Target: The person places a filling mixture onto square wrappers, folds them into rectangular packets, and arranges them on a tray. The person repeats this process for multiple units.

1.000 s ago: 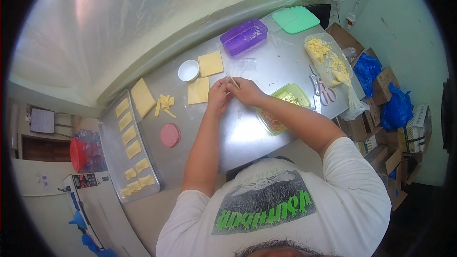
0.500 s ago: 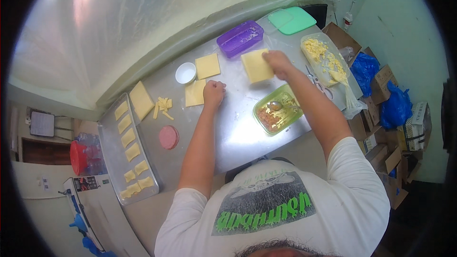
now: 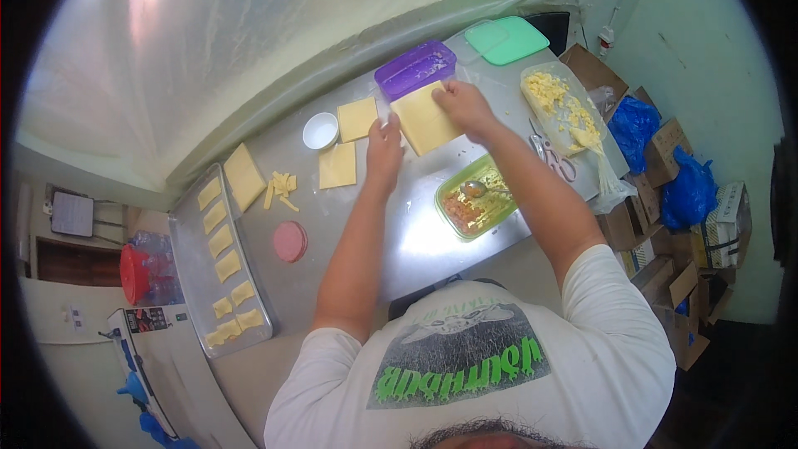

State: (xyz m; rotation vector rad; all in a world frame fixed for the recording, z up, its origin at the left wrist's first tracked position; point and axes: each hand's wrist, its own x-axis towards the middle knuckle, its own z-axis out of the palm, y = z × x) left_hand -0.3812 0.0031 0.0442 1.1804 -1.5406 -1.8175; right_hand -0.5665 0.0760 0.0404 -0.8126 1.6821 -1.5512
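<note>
My right hand (image 3: pixel 467 110) pinches the right edge of a pale yellow square dough sheet (image 3: pixel 426 123), held tilted above the metal table. Close by its left edge is my left hand (image 3: pixel 385 152), thumb and fingers apart; whether it touches the sheet is hard to see. Two more square sheets lie beside my left hand: a far one (image 3: pixel 357 119) and a near one (image 3: pixel 337 166). A small white bowl (image 3: pixel 320 130) sits next to them. Nearer to me, a green container (image 3: pixel 455 231) holds an orange-brown filling, yellow bits and a spoon (image 3: pixel 474 189).
At left are a tray (image 3: pixel 264 331) of filled dough pieces, a dough stack (image 3: pixel 244 176), yellow strips (image 3: pixel 281 188) and pink round slices (image 3: pixel 289 242). Farther back stand a purple container (image 3: pixel 416 69) and green lid (image 3: pixel 511 40). Scissors (image 3: pixel 555 162) lie by a chopped-egg-like yellow container (image 3: pixel 532 108).
The dough sheet in my right hand has moved left and slightly turned. My left hand has risen from the near sheet to the held sheet's left edge, its fist loosening.
</note>
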